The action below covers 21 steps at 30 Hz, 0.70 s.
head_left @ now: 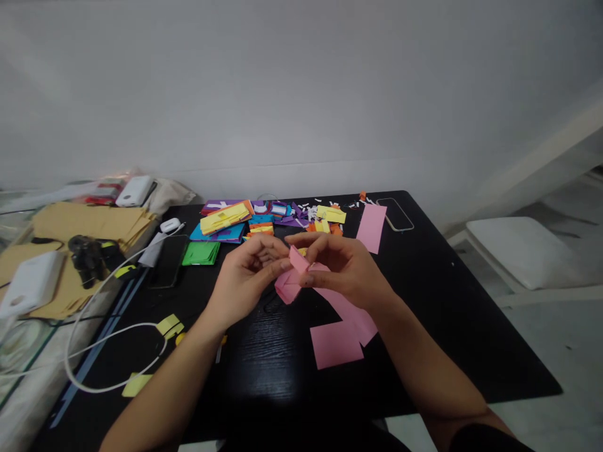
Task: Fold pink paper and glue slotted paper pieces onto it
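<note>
My left hand (247, 270) and my right hand (342, 267) meet over the middle of the black table, both pinching a folded pink paper (288, 285). The left fingers hold its left side, and the right thumb and index finger grip its upper right. Below my right hand, flat pink sheets (335, 344) lie on the table, partly overlapping. Another pink sheet (372, 227) rests further back on the right. Just behind my hands are folded yellow papers (331, 214) and small orange pieces. The underside of the held paper is hidden.
Stacks of yellow (225, 218), blue and green folded paper (201, 253) stand at the back left. Left of them are a dark phone (168, 262), a white cable (70, 351) and brown envelopes (94, 220). A clear phone case (396, 215) lies back right, near paper scraps.
</note>
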Each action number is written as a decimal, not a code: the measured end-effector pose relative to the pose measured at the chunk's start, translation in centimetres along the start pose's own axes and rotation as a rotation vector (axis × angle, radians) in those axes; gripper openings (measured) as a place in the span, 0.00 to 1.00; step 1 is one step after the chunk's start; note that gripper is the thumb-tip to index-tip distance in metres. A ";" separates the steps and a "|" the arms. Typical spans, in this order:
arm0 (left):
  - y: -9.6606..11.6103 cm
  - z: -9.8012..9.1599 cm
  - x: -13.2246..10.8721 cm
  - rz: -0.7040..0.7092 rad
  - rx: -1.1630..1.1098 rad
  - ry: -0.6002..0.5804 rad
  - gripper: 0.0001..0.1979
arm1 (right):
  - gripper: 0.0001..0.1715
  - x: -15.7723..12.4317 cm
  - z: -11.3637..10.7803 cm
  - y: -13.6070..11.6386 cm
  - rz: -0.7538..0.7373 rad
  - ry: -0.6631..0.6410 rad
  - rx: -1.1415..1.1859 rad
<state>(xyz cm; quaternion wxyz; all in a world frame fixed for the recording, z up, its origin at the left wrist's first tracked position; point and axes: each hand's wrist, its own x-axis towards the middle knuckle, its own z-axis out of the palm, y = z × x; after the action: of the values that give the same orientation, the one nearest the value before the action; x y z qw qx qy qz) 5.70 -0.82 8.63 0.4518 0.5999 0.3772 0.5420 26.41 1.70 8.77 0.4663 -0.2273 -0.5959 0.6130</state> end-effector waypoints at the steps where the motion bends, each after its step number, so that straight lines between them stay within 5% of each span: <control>1: 0.0 0.0 -0.1 0.007 0.020 -0.003 0.04 | 0.14 0.0 0.1 0.0 -0.019 0.001 -0.001; 15: 0.5 -0.4 -0.3 0.097 0.200 0.039 0.21 | 0.12 -0.9 1.2 -0.1 -0.243 0.184 -0.309; 21: 0.6 0.0 -0.3 0.009 0.075 0.025 0.15 | 0.10 -0.6 1.1 0.0 -0.335 0.212 -0.418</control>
<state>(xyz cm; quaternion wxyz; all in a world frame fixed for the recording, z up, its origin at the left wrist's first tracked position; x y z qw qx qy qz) 5.61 -1.24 9.07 0.4217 0.6111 0.4003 0.5370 25.75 0.63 8.84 0.5640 -0.2797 -0.6864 0.3641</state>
